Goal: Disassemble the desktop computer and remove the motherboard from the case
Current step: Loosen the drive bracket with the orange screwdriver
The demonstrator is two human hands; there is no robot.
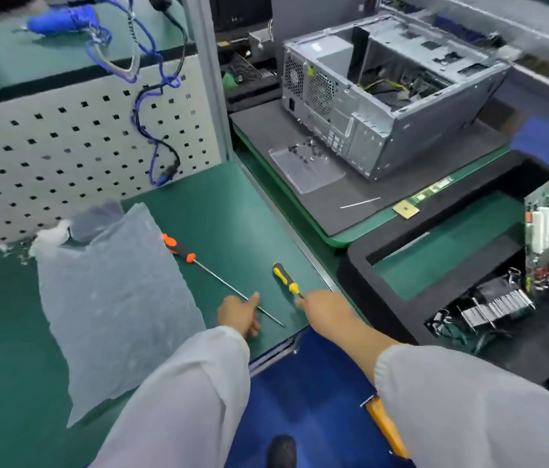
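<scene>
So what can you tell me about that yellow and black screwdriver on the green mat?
The yellow and black screwdriver is short, with a chunky handle that looks like plastic with rubbery black grip sections. It lies flat on the green mat near the bench's right edge, handle pointing away from the person. Its metal shaft is mostly hidden under the right hand, which reaches it at the shaft end; whether the fingers actually grip it cannot be told. It lies apart from the longer orange-handled screwdriver.

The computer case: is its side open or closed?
Open. The computer case has no side panel on top; cables and its inner frame show.
</scene>
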